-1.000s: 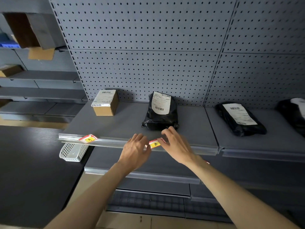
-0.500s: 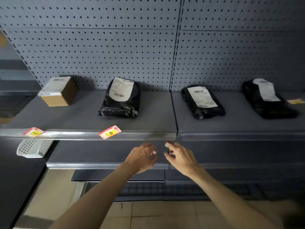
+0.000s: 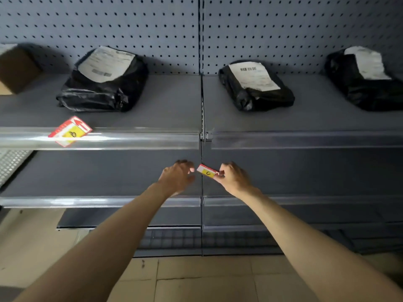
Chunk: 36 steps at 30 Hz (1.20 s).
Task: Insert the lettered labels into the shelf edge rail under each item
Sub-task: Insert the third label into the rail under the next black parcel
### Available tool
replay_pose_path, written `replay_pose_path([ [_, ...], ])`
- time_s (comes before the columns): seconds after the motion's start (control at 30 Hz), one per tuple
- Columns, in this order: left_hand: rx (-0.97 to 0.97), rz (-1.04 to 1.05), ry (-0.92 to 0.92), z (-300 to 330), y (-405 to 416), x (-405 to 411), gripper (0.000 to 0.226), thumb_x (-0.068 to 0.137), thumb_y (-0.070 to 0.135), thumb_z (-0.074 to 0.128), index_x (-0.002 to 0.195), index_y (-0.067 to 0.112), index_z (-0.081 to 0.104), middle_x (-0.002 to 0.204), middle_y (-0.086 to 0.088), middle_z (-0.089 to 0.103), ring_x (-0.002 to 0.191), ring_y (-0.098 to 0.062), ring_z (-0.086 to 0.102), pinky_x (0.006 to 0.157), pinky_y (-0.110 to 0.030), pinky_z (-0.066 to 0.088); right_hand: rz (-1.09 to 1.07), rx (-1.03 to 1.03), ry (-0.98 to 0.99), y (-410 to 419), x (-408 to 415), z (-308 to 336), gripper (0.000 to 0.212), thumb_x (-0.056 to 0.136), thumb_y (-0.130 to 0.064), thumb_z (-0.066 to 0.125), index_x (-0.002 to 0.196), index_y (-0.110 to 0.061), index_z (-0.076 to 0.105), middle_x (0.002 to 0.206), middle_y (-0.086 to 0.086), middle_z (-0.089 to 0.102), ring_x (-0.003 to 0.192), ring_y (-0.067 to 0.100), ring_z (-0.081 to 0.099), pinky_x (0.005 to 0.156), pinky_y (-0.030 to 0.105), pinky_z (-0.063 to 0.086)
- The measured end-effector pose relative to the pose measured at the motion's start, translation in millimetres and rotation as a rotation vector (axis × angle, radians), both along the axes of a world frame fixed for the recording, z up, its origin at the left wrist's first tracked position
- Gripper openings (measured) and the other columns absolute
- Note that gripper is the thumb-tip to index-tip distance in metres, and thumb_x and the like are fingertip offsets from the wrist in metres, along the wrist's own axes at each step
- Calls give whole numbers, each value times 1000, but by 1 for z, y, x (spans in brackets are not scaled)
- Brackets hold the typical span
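My right hand [image 3: 234,178] pinches a small red and yellow label marked C [image 3: 207,171] below the clear shelf edge rail [image 3: 305,139]. My left hand [image 3: 177,177] hovers just left of that label, fingers curled and apart, holding nothing. A tilted label marked B [image 3: 70,131] sits in the left rail [image 3: 141,140] under a black parcel [image 3: 104,83]. A second black parcel [image 3: 255,86] lies on the right shelf section with no label in the rail below it. A third black parcel [image 3: 366,79] lies at the far right.
A brown cardboard box [image 3: 15,70] stands at the far left of the shelf. A grey pegboard wall [image 3: 152,25] backs the shelves. A lower shelf with its own rail [image 3: 98,201] runs beneath my hands. A white perforated basket [image 3: 11,164] shows at the left edge.
My view has swung right along the shelf. Both hands left label B in the left rail and dropped below it. My right hand now shows label C.
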<state>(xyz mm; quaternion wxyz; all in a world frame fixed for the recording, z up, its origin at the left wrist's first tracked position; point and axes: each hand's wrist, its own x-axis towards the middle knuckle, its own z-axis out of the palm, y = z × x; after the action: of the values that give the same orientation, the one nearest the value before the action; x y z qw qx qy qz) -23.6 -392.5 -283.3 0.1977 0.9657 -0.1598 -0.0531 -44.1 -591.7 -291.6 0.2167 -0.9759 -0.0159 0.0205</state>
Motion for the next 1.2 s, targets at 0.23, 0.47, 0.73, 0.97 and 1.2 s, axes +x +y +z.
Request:
replay_pose_path([
  [0.23,-31,-28,-73,-70,-23,44,27,95,21,53,121,25,58,125,-3,63,109,-26,61,85,-38,49,-21,8,41,-4,55,-80,49,80,-44,70,107,-6,56,112,15,52,96,30,56,75,34,45],
  [0.47,-35,-38,-141,-107,-32,52,43,90,16,59,130,29,51,132,-2,57,119,-27,54,95,-43,46,-48,212,149,-4,69,-88,30,70,-19,76,89,0,63,92,14,58,77,24,57,54,28,35],
  [0.73,-79,-59,-138,-43,-19,11,9,91,21,59,92,22,68,97,-1,62,100,-19,56,74,-29,42,-1,369,9,-2,13,-37,10,79,-1,65,84,-9,69,87,10,70,79,22,62,70,31,48],
  [0.97,-186,-83,-141,65,-12,-64,10,94,18,55,91,17,65,96,0,61,93,-17,55,75,-34,49,-4,419,-15,4,-62,67,6,88,-11,65,89,-16,69,81,-6,66,65,-1,56,54,7,37],
  [1.2,-226,-175,-259,169,-29,-89,8,93,17,56,91,15,64,93,-2,59,83,-18,53,70,-33,47,16,434,-124,-18,-97,169,8,90,-9,61,86,-13,66,78,-10,59,65,0,56,60,13,43],
])
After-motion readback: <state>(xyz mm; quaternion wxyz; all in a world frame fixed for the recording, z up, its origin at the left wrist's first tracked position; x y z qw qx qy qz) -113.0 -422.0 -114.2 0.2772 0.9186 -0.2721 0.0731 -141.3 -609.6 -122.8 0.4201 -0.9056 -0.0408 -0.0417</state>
